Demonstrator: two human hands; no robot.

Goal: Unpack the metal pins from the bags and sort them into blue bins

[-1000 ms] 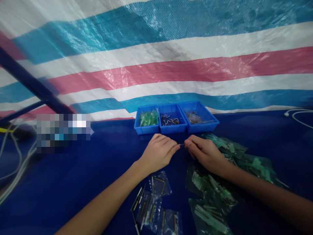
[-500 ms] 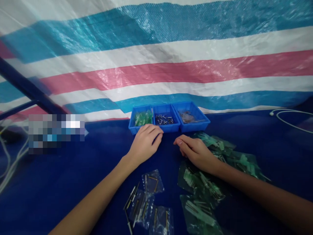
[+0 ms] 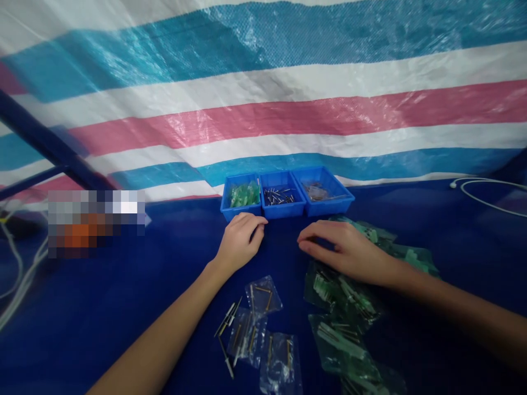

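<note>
My left hand (image 3: 241, 240) rests just in front of the left and middle blue bins, its fingers curled and the thumb and index tips close together; whether anything small is between them I cannot make out. My right hand (image 3: 343, 247) is beside the bagged green pieces (image 3: 346, 296), fingers bent and thumb near the fingertips, with nothing visible held. The left bin (image 3: 241, 210) holds green pieces, the middle bin (image 3: 284, 211) dark and silver rivets or screws, the right bin (image 3: 331, 206) small clear bags or parts.
Small clear bags of screws (image 3: 264, 293) and loose rivets (image 3: 226, 356) lie nearer me on the blue table (image 3: 164, 241). White cables (image 3: 489, 181) are at the far right, more at the left by a blurred patch. A striped sheet (image 3: 288, 120) hangs behind.
The view has shifted slightly. My right hand has turned and its fingers have straightened somewhat, its thumb now lower. My left hand has drawn a little back from the bins.
</note>
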